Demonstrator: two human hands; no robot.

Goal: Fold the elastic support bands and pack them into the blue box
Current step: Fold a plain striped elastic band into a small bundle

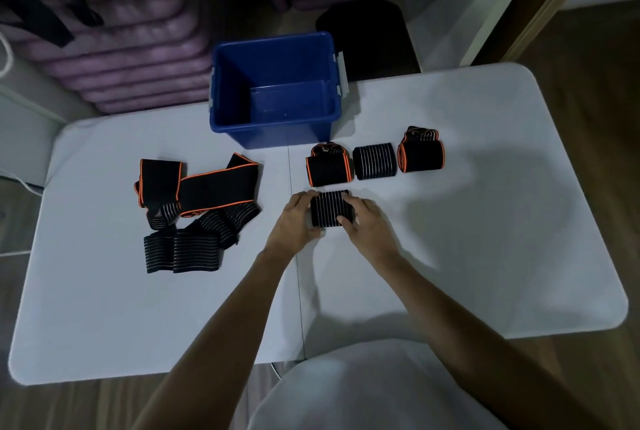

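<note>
White-clad torso at bottom centre of frame, both forearms reaching up to mid-frame. Left hand and right hand both clamped on one folded striped band, sitting on the bench just below centre. Left grip: fingers curled round the band's left edge. Right grip: thumb on the near edge, fingers over the right side. Looks like I'm squaring off the last fold on this one.

Status as I read it:
- Done folding: three bundles in a row just above the hands: orange-trimmed bundle, striped bundle, second orange-trimmed bundle. Near each other, not stacked.
- In hand: the fourth, folded or close to it.
- Not folded: loose pile at centre left, orange-trimmed and striped bands tangled and overlapping. Can't count them exactly, at least a few.
- Blue box at upper centre, on the far bench edge, open, nothing visible inside.

So folding is roughly half done, packing not started. Left: fold the pile, then move all bundles into the box.

Risk: elastic springs back, bundles may unroll when lifted.
</note>
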